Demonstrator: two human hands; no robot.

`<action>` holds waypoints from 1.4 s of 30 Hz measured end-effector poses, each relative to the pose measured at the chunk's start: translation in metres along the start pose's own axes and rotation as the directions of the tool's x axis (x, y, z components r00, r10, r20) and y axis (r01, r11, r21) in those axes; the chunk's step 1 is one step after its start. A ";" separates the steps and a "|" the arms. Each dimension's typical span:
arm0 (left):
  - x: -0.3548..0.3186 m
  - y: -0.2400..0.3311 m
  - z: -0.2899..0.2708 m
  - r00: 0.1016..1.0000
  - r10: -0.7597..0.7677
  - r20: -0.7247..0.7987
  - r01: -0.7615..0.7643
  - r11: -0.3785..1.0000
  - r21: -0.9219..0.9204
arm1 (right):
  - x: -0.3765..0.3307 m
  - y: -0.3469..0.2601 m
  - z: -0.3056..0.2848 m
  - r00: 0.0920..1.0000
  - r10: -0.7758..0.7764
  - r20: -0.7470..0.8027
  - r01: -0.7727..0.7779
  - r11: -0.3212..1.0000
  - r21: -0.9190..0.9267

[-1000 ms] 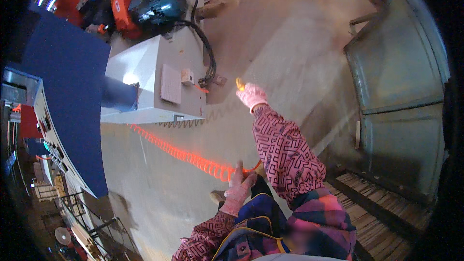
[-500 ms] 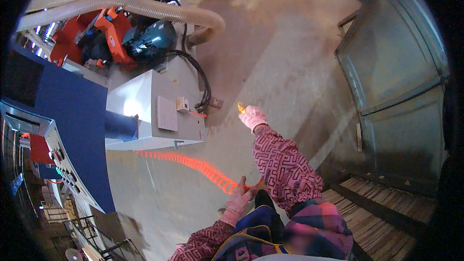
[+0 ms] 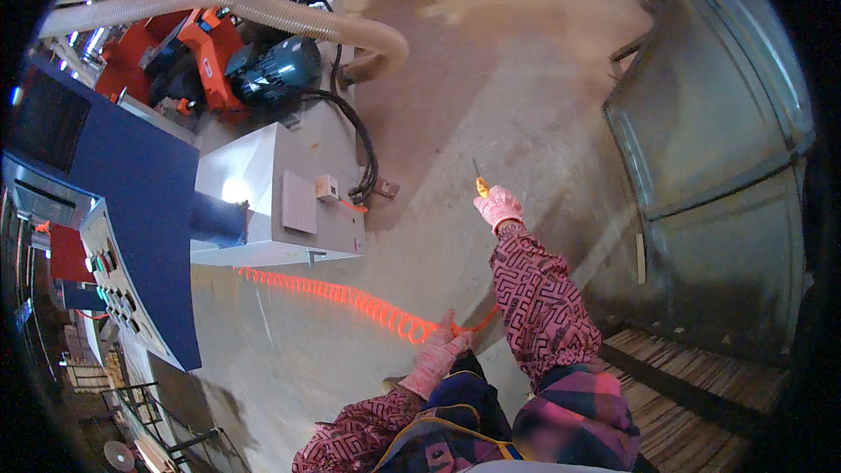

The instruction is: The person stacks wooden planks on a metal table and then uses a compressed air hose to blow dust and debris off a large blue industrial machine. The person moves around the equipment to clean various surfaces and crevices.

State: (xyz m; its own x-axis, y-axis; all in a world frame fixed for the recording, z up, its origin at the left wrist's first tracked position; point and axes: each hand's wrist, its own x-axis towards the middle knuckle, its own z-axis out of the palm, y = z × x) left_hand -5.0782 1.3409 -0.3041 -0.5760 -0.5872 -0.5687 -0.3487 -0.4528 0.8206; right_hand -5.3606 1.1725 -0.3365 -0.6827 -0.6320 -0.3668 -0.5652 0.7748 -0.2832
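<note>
And here's the right hand [image 3: 499, 206] in its pink knit glove, out over the grey concrete floor [image 3: 517, 114], grip wrapped round a yellow-handled tool with a thin metal nozzle [image 3: 482, 187] pointing away from the body. Down near the lap, the pink-gloved left hand [image 3: 434, 353] has its grip closed on a bright orange coiled hose [image 3: 350, 297], stretching from by the pale grey metal cabinet [image 3: 337, 232] and on towards the pink-patterned right sleeve [image 3: 543, 298]; probably it's taking the coil's pull, giving that outstretched arm slack.
</note>
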 end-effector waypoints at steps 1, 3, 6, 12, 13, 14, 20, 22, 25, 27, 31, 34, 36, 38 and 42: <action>-0.004 0.005 -0.003 1.000 -0.015 -0.019 0.016 0.996 0.082 | -0.008 -0.007 -0.003 0.999 0.024 0.041 -0.025 0.999 0.029; 0.000 -0.022 -0.003 0.992 0.031 -0.120 -0.017 0.994 0.112 | -0.012 -0.022 0.004 0.993 -0.093 0.069 0.092 0.996 0.019; -0.006 -0.053 -0.012 0.949 0.280 -0.142 -0.170 0.839 0.517 | -0.043 -0.057 0.011 0.949 -0.248 0.194 0.255 0.967 -0.010; -0.016 -0.068 -0.016 0.933 0.336 -0.128 -0.204 0.787 0.583 | -0.050 -0.099 0.029 0.935 -0.322 0.150 0.324 0.946 0.016; -0.018 -0.064 -0.019 0.950 0.276 -0.145 -0.171 0.851 0.497 | -0.052 -0.102 0.031 0.946 -0.296 0.130 0.292 0.955 0.046; -0.023 -0.054 -0.023 0.962 0.214 -0.168 -0.131 0.905 0.404 | -0.052 -0.105 0.032 0.957 -0.273 0.100 0.266 0.961 0.077; -0.071 -0.020 -0.035 0.972 -0.043 -0.232 0.044 0.999 0.000 | -0.083 -0.101 0.057 0.887 -0.307 0.344 0.299 0.951 0.079; -0.071 -0.035 -0.032 0.971 0.058 -0.230 -0.050 0.998 0.040 | -0.103 -0.119 0.055 0.828 -0.513 0.227 0.506 0.858 0.095; -0.057 -0.051 -0.028 0.959 0.173 -0.225 -0.180 0.984 -0.011 | -0.101 -0.152 0.046 0.739 -0.672 0.047 0.658 0.735 0.162; -0.051 -0.050 -0.029 0.958 0.121 -0.260 -0.186 0.951 -0.245 | -0.098 -0.168 0.028 0.757 -0.653 -0.027 0.647 0.742 0.175; -0.062 -0.047 -0.045 0.986 0.055 -0.155 -0.109 0.925 -0.363 | -0.102 -0.166 0.008 0.869 -0.494 0.003 0.490 0.863 0.125; -0.068 -0.052 -0.040 0.970 0.067 -0.233 -0.145 0.931 -0.336 | -0.131 -0.171 0.003 0.826 -0.564 -0.012 0.560 0.818 0.130; -0.082 -0.030 -0.032 0.973 0.090 -0.213 -0.155 0.937 -0.314 | -0.131 -0.164 -0.006 0.830 -0.557 -0.036 0.543 0.791 0.283; -0.095 -0.031 -0.036 0.971 0.121 -0.206 -0.177 0.943 -0.281 | -0.143 -0.163 -0.015 0.874 -0.486 -0.010 0.476 0.851 0.224; -0.116 -0.051 -0.057 0.983 0.123 -0.139 -0.149 0.968 -0.200 | -0.186 -0.140 -0.005 0.777 -0.620 0.109 0.629 0.773 -0.084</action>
State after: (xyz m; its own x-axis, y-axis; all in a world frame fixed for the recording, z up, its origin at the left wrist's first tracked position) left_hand -4.9516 1.3936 -0.2832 -0.5056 -0.7261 -0.4660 -0.1037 -0.4850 0.8683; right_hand -5.1573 1.1812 -0.2240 -0.1296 -0.9700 -0.2059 -0.9051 0.2005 -0.3750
